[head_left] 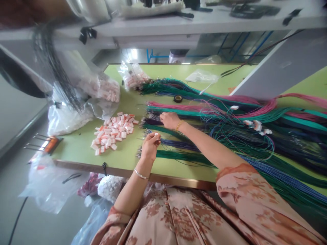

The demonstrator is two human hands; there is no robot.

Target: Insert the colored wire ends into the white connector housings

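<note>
My left hand [150, 144] is closed on a small white-and-orange connector [156, 135] near the front of the green table. Up and to its right, my right hand [169, 120] rests at the ends of the dark wire bundles, fingers pressed together; what they pinch is too small to make out. Bundles of green wires [176, 154], blue wires [173, 143] and pink wires [173, 107] lie side by side, their tipped ends pointing left. A loose pile of white-and-orange connectors [112, 132] lies left of my hands.
A black tape roll [178, 98] sits behind my right hand. Plastic bags of connectors [133, 76] stand at the back left. An orange pronged holder [48, 144] is at the left corner. Wired connectors [257, 125] lie on the bundles. A shelf [158, 29] spans above.
</note>
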